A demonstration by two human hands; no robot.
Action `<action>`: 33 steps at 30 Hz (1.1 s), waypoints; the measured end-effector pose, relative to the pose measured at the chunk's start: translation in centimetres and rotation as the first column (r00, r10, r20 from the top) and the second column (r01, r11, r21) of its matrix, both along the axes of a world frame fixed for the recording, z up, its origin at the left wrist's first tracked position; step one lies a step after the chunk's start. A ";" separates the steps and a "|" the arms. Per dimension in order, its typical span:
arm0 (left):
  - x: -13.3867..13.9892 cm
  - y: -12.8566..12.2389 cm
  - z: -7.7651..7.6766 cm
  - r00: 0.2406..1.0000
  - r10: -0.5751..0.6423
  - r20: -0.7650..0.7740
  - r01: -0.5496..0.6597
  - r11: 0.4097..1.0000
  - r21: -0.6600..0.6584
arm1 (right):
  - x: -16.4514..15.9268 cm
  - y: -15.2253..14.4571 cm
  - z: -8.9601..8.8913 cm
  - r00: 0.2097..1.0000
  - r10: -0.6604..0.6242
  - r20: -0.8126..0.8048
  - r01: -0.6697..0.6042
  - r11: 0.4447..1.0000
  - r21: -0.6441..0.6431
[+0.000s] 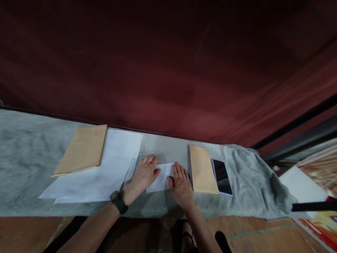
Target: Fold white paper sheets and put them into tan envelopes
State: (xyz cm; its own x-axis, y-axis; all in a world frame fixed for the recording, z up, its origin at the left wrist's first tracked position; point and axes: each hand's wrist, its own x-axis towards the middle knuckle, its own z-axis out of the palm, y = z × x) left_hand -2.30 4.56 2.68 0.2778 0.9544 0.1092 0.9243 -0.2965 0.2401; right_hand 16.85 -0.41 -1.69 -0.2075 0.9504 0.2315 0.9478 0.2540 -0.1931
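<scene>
A small folded sheet of white paper (pixel 161 177) lies flat on the grey cloth between my hands. My left hand (pixel 145 172) rests at its left edge, fingers stretched out and thumb on the paper. My right hand (pixel 181 184) presses down at the right edge with its fingers extended. Neither hand grips anything. To the left, larger white sheets (pixel 116 158) are spread, partly under a stack of brown envelopes (pixel 83 147). Close to my right hand is another brown envelope (pixel 202 168), lying flat.
A phone (pixel 222 177) lies right of the single envelope. The grey cloth (pixel 247 182) covers the narrow table and bunches at its right end. Dark red fabric (pixel 163 88) hangs behind the table. Black bars (pixel 302 123) and printed sheets (pixel 322 223) are at the far right.
</scene>
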 end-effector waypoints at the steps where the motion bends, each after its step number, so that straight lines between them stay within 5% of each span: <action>1: -0.1 0.1 -0.2 1.000 0.001 0.008 -0.001 1.000 -0.002 | 0.1 0.1 0.0 1.000 0.004 0.002 -0.004 1.000 -0.001; 8: -1.2 0.7 -1.9 0.992 -0.002 0.128 0.009 0.999 -0.052 | 0.5 0.2 -0.1 1.000 0.002 -0.013 -0.002 1.000 0.019; 16: -1.8 -0.1 -0.4 0.945 0.103 0.309 0.010 0.939 -0.344 | -0.1 0.3 -0.5 0.996 -0.025 -0.089 0.031 0.997 0.074; 18: -2.2 0.0 -0.2 0.872 0.170 0.460 0.022 0.923 -0.383 | -0.3 0.6 -0.3 0.989 -0.036 -0.142 0.050 0.994 0.098; 21: -2.8 -0.3 0.3 0.658 0.357 0.663 -0.003 0.882 -0.472 | -0.6 0.8 0.1 0.966 -0.082 -0.245 0.106 0.991 0.084; 24: -2.7 -1.1 1.0 0.411 0.526 0.745 0.017 0.812 -0.583 | -1.1 0.8 0.4 0.942 -0.129 -0.311 0.147 0.988 0.035; 26: -2.2 -1.8 1.3 0.312 0.583 0.751 0.049 0.779 -0.625 | -1.5 0.5 0.3 0.938 -0.110 -0.329 0.126 0.992 0.027; 33: 0.1 -4.0 0.9 0.284 0.625 0.727 0.149 0.720 -0.677 | -2.2 0.2 -0.4 0.900 -0.084 -0.427 0.120 0.991 0.059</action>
State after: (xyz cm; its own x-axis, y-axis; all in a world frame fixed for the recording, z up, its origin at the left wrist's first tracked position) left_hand -2.22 0.60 3.54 0.1178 0.8939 -0.4325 -0.0089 0.4364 0.8997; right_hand 14.65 -0.21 -2.06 0.0242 0.9351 0.3536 0.8031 0.1925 -0.5639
